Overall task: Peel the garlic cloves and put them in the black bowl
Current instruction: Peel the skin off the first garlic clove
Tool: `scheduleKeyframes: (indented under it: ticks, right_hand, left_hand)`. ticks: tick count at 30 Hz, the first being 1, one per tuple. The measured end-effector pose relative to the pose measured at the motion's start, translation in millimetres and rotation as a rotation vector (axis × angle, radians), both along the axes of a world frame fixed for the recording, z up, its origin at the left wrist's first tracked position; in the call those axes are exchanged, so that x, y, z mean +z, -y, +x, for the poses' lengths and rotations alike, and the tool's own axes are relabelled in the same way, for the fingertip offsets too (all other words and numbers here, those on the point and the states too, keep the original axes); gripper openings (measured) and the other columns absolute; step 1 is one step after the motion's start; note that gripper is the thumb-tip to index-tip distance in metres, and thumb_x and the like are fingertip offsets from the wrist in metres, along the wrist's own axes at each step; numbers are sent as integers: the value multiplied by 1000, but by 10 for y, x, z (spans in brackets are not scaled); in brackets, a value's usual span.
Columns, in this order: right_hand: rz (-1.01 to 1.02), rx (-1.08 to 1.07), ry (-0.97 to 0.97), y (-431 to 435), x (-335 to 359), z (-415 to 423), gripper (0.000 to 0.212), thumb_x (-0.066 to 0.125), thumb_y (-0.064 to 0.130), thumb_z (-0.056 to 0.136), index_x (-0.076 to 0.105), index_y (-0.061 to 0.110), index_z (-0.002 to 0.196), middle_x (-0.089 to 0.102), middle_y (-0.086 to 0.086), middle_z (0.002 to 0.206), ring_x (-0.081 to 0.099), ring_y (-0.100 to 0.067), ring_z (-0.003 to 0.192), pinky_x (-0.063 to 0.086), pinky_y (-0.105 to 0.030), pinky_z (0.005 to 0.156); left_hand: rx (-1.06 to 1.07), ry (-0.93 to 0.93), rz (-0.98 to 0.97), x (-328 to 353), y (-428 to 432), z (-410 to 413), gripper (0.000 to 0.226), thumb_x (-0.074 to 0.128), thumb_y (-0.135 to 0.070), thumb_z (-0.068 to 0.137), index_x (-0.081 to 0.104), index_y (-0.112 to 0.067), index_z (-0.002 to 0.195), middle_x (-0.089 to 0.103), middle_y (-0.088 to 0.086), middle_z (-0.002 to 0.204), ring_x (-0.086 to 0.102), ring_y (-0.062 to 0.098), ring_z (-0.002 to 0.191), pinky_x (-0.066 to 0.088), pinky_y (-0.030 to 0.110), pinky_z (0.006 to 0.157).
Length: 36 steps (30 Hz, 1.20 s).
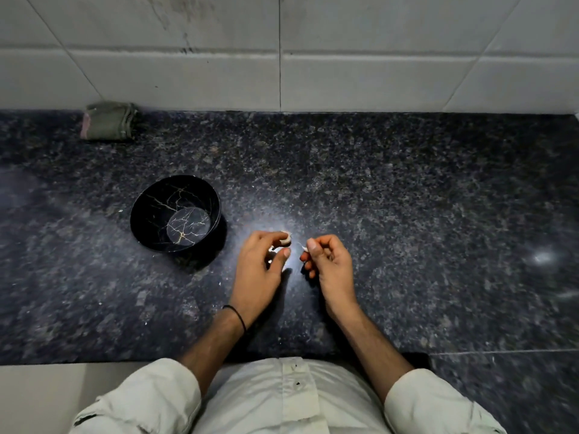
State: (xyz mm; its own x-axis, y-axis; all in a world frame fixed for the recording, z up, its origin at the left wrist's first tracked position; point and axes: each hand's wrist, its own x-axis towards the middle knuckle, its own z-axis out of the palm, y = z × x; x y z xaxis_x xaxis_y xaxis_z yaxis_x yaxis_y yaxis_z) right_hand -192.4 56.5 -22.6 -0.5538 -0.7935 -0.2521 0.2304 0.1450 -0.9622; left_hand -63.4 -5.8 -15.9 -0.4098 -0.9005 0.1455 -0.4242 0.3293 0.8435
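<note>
Nearest the body, over the tabletop (407,198), the left hand (263,264) pinches a garlic clove (285,239) at its fingertips, and the right hand (330,261), at three o'clock, pinches a scrap of skin (302,245). The clove looks small, light, firm and probably slippery once bare, so it is best held by its ends. The black bowl (153,198) sits farther off at ten o'clock.

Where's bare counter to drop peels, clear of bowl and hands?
Widest bare counter lies right of the right hand, back to the tiled wall. Also free: the stretch between the black bowl and the folded cloth. Tight: the gap between bowl and left hand, which holds the garlic clove. The right hand pinches a peel scrap.
</note>
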Motion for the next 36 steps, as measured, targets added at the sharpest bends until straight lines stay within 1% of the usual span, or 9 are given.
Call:
scheduleKeyframes:
  ticks: [2, 4, 11, 15, 20, 25, 29, 32, 36]
  right_hand:
    - [-22, 1, 56, -8, -2, -16, 13, 60, 16, 98, 58, 15, 85, 60, 0, 67, 48, -10, 58, 36, -25, 51]
    - [-54, 31, 130, -25, -4, -31, 14, 62, 20, 96, 60, 16, 82, 55, -1, 66, 45, -9, 56, 32, -25, 50]
    - [-68, 127, 391, -165, -38, -114, 16, 63, 24, 88, 60, 10, 80, 52, -2, 58, 45, -8, 47, 33, -24, 46]
    - [-10, 210, 343, -242, -61, -220, 16, 63, 21, 91, 61, 9, 81, 53, -2, 57, 44, -10, 46, 33, -23, 44]
    - [25, 364, 275, -308, -94, -336, 15, 67, 22, 88, 63, 8, 83, 56, -2, 58, 41, -10, 46, 31, -20, 41]
    - [29, 337, 118, -310, -155, -319, 14, 63, 11, 94, 60, 3, 84, 56, -6, 53, 39, -8, 41, 30, -18, 40]
    - [21, 301, 28, -312, -238, -270, 15, 65, 12, 95, 60, 7, 82, 56, -9, 55, 44, -7, 43, 32, -17, 42]
    - [49, 343, -27, -302, -223, -289, 15, 64, 14, 95, 61, 8, 82, 57, -3, 56, 43, -7, 46, 32, -19, 43]
    - [88, 412, -46, -264, -211, -322, 18, 62, 18, 97, 61, 8, 83, 61, -8, 61, 42, -8, 48, 33, -23, 46]
  left_hand:
    - [-42, -161, 267, 17, -141, -70, 24, 69, -10, 92, 70, -16, 115, 70, -1, 105, 64, 9, 86, 49, 21, 80]
    - [-30, -284, 432, 20, -239, -147, 23, 67, -6, 92, 69, -12, 115, 74, 5, 100, 67, 13, 81, 50, 22, 71]
    - [62, -458, 471, -15, -429, -285, 11, 65, 5, 90, 67, 9, 101, 70, 9, 81, 65, 14, 68, 51, 19, 66]
    - [59, -504, 499, -40, -525, -293, 11, 65, 6, 90, 64, 14, 98, 69, 12, 74, 65, 12, 64, 51, 17, 64]
    - [-18, -473, 563, -99, -501, -221, 11, 64, 5, 90, 64, 10, 99, 70, 5, 80, 64, 13, 74, 52, 20, 71]
    - [-23, -479, 602, -194, -516, -210, 13, 60, 5, 92, 60, 12, 104, 66, 14, 79, 58, 24, 71, 53, 24, 65]
    - [10, -519, 610, -243, -562, -221, 10, 61, 3, 92, 62, 5, 102, 67, 12, 79, 60, 18, 68, 53, 24, 63]
    - [9, -526, 606, -263, -570, -228, 9, 59, 5, 93, 62, 4, 101, 68, 7, 77, 60, 14, 66, 52, 23, 63]
    - [35, -522, 595, -274, -574, -246, 11, 57, 9, 93, 63, 4, 101, 68, 3, 75, 60, 12, 63, 52, 22, 61]
